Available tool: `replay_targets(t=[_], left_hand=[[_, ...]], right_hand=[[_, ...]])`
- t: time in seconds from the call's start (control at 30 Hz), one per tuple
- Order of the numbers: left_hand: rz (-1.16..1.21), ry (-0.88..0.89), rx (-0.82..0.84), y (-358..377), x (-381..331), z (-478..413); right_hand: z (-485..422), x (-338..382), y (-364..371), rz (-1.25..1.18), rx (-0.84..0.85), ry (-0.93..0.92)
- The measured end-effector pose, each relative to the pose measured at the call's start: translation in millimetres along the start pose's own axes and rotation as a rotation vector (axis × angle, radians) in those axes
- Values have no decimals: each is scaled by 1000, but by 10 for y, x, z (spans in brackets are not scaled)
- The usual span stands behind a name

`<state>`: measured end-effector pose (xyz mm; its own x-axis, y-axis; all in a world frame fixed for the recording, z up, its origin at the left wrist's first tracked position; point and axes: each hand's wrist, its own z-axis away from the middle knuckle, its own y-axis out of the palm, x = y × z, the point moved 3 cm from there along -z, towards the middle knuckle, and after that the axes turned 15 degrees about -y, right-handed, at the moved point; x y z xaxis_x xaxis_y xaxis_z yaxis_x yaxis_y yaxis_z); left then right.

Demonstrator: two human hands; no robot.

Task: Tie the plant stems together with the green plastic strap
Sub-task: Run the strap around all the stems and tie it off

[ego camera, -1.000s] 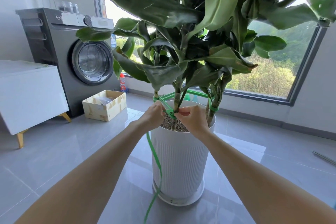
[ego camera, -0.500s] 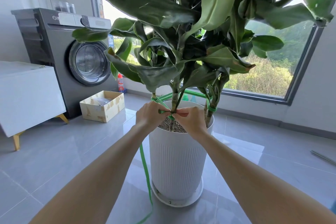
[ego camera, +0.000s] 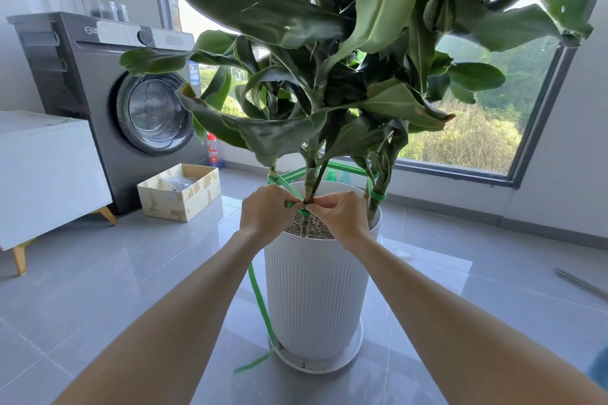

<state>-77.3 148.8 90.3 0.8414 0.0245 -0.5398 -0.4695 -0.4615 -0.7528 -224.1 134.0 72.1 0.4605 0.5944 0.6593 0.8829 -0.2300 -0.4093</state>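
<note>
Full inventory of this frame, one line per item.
plant stems: three visible, green-brown, rising from the pot's soil
green plastic strap: one, green, looped round the stems, tail hanging to the floor
leaves: many, dark green, overhead
pot: one, white ribbed, centre floor
saucer: one, white, under the pot
washing machine: one, grey, left rear
cabinet: one, white, far left
cardboard box: one, beige, open, beside the washing machine
bottle: one, red, below the window
window: one, dark frame, behind the plant
left hand: pinches the strap at the centre stem
right hand: pinches it opposite
</note>
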Motion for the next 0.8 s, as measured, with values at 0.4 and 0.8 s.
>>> replay_targets(t=[0.4,0.8], left_hand=[[-34,-33,-46,5,-70,93],[-146,41,-22,88,-78,98]], right_hand=[[-25,-11,-44,-7,41,-24],[-31,-20,-46,-13,41,-14]])
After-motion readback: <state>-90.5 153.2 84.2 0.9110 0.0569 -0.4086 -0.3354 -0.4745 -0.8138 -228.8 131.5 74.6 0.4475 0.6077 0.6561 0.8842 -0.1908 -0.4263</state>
